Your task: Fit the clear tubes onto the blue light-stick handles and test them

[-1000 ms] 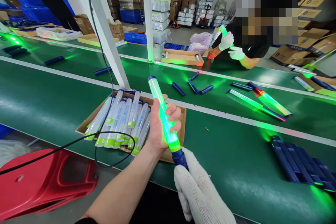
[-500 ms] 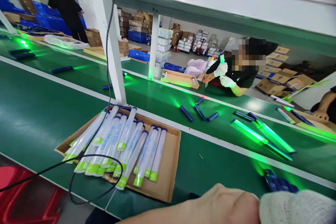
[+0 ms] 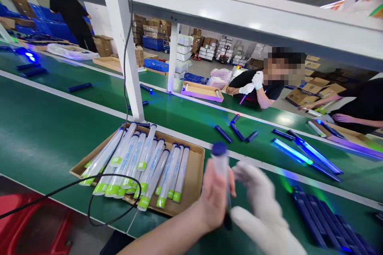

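Observation:
My bare left hand [image 3: 213, 197] is wrapped round a clear plastic tube [image 3: 221, 164] with a dark blue cap, held upright above the front of the green bench. The tube's lower part is blurred and looks dark; its contents I cannot make out. Just to the right, my right hand [image 3: 261, 207], in a white knit glove, has its thumb and fingers apart, close to the tube. On the left, a cardboard tray [image 3: 191, 183] holds several clear capped tubes [image 3: 155, 163] with green-banded ends. Dark blue light sticks [image 3: 323, 219] lie side by side at the lower right.
More blue light sticks [image 3: 237, 131], some glowing blue, lie on the green belt [image 3: 185, 113]. A white post [image 3: 127, 55] and a looped black cable [image 3: 115, 175] stand over the left side. A gloved co-worker [image 3: 269, 87] works across the belt.
My left hand has risen into view with the capped tube, and the gloved right hand has come beside it. The sticks on the belt have shifted right; their glow turned from green to blue.

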Available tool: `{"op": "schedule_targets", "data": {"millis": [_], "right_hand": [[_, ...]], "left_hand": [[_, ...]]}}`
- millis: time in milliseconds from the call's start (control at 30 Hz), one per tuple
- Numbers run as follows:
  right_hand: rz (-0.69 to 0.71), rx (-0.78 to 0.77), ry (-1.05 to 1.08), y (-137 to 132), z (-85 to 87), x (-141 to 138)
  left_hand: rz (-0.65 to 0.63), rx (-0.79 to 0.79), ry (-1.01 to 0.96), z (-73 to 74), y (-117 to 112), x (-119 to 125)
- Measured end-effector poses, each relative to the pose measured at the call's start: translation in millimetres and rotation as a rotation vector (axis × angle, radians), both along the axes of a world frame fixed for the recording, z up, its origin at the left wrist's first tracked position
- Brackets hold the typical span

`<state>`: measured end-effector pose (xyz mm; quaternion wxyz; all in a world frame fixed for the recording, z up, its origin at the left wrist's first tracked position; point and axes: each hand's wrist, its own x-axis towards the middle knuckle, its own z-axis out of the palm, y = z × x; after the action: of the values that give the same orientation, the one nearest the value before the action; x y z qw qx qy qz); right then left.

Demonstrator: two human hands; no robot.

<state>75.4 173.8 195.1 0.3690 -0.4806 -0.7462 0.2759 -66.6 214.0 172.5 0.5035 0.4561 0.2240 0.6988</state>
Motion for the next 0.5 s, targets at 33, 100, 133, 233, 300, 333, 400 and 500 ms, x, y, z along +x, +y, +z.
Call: {"op": "schedule_targets", "data": {"millis": [33, 100, 133, 233, 300, 333, 400, 500], "right_hand": [[0.027, -0.072, -0.018, 4.4, -5.8, -8.0], [0.059, -0.225, -0.056, 21.4, -17.9, -23.3], [0.061, -0.28, -0.073, 35.8, -22.8, -29.4], [-0.009, -0.298, -0.14, 107.3, -29.5, -38.6], [-0.102, -0.274, -0.21, 171.7, -28.0, -38.2], [-0.154, -0.269, -0.253, 204.3, -26.5, -36.3], [-0.228, -0.272, -0.337, 261.3, -24.2, -28.3], [-0.34, -0.297, -0.433, 309.5, -25.5, -3.7]], "left_hand": [[0.062, -0.1, -0.088, 5.6, 9.9, -6.0], [0.184, -0.294, -0.179, 11.0, 33.4, -22.7], [0.245, -0.356, -0.129, 9.8, 44.4, -33.5], [0.422, -0.369, 0.419, -8.4, 62.6, -68.7], [0.489, -0.309, 1.182, -26.3, 61.1, -84.9], [0.484, -0.314, 1.484, -34.7, 58.0, -88.8], [0.46, -0.309, 1.92, -47.8, 51.3, -88.4], [0.397, -0.347, 2.124, -55.9, 46.9, -79.0]]}}
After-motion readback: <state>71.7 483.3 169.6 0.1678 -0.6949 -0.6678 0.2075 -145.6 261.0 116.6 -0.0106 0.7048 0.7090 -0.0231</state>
